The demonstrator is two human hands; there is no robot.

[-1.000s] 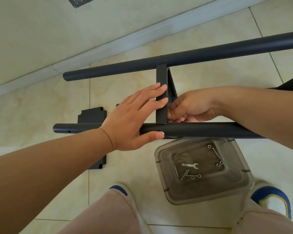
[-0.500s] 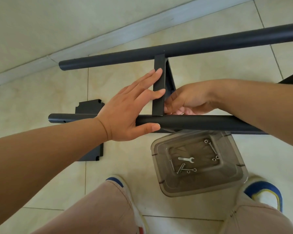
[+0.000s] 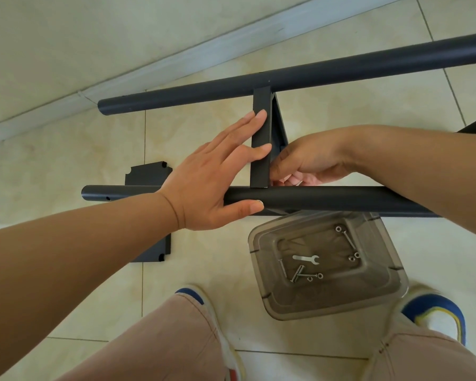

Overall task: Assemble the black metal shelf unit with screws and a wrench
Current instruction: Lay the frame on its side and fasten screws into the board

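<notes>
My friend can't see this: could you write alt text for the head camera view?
A person's left hand presses flat on a black crossbar between two black tubes, while the right hand works behind it. Below, a clear tub holds a wrench and screws.

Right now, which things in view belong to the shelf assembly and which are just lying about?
In the job:
- near tube, with left hand on it
- far tube
- crosspiece, right hand working beside it
- wrench and screws in the clear container
- black plate, probably a spare shelf part

Just there:
- shoes
</notes>
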